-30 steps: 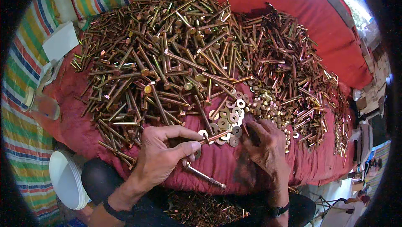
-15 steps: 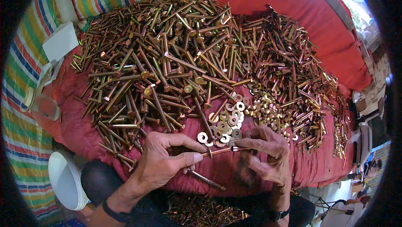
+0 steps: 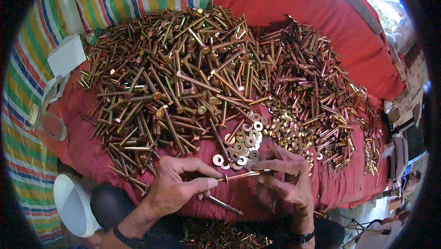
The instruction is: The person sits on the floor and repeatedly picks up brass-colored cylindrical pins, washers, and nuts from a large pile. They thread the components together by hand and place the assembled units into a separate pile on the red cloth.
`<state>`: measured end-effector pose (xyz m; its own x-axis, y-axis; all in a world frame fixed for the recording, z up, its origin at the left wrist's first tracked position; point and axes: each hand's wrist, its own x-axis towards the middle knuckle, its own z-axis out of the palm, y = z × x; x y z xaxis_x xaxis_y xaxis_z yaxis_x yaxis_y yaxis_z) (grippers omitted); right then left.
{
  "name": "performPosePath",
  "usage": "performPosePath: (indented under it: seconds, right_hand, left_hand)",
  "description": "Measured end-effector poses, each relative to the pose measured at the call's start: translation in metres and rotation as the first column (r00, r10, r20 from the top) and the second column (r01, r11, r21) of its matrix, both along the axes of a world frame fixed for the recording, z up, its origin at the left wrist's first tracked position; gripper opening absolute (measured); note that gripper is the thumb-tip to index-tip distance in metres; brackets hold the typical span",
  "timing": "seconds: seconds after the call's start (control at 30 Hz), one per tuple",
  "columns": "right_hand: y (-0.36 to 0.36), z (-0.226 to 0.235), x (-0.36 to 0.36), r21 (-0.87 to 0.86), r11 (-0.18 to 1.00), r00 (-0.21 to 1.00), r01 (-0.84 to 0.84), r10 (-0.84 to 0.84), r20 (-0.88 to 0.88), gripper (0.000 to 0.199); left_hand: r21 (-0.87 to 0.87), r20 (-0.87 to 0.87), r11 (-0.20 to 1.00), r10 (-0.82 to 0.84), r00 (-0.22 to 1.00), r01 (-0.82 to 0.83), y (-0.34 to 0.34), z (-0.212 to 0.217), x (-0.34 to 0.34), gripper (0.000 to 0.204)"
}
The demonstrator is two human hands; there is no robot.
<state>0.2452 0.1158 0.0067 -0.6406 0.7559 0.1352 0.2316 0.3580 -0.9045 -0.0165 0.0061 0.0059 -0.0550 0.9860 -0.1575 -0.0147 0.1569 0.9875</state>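
Bolt [image 3: 240, 176] in left hand [image 3: 176, 185]

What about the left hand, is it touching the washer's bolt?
Touching: the head view shows the left hand pinching the bolt between thumb and finger.

Close head-worn view, downward

One left hand [image 3: 177, 184], one right hand [image 3: 294, 182], two bolts [image 3: 240, 175] at the hands, one washer [image 3: 226, 179] around one bolt. Piled: hundreds of heaped bolts [image 3: 183, 77], dozens of nuts [image 3: 288, 127], over a dozen loose washers [image 3: 240, 148]. One jar [image 3: 54, 126].
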Motion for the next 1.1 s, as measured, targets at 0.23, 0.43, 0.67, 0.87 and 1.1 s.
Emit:
performPosePath:
  seconds: [0.23, 0.43, 0.67, 0.87, 1.1]
  right_hand:
    - [0.002, 0.007, 0.0, -0.026, 0.998, 0.998, -0.055, 0.054, -0.038, 0.036]
    - [-0.01, 0.001, -0.015, 0.133, 0.975, 0.984, -0.179, 0.18, 0.001, 0.038]
    - [-0.04, 0.002, -0.067, 0.563, 0.796, 0.961, -0.22, 0.275, -0.012, 0.032]
    - [0.024, -0.002, -0.023, 0.481, 0.841, 0.957, 0.249, -0.29, 0.01, 0.026]
    - [0.057, -0.054, -0.011, 0.75, 0.662, 0.799, 0.013, -0.457, 0.39, 0.016]
  left_hand:
    - [0.139, -0.109, 0.99, -0.005, 0.994, 0.02, 0.0, -0.001, 0.001, 0.011]
    - [0.113, -0.026, 0.991, -0.07, 0.997, 0.072, -0.003, -0.004, 0.006, 0.022]
    - [-0.452, 0.644, 0.888, 0.261, 0.719, 0.084, 0.007, -0.011, 0.018, 0.061]
    - [-0.218, 0.399, 0.955, -0.103, 0.911, 0.204, 0.007, -0.003, 0.015, 0.038]
    - [-0.219, 0.284, 0.967, -0.064, 0.957, 0.13, 0.004, -0.003, 0.021, 0.025]
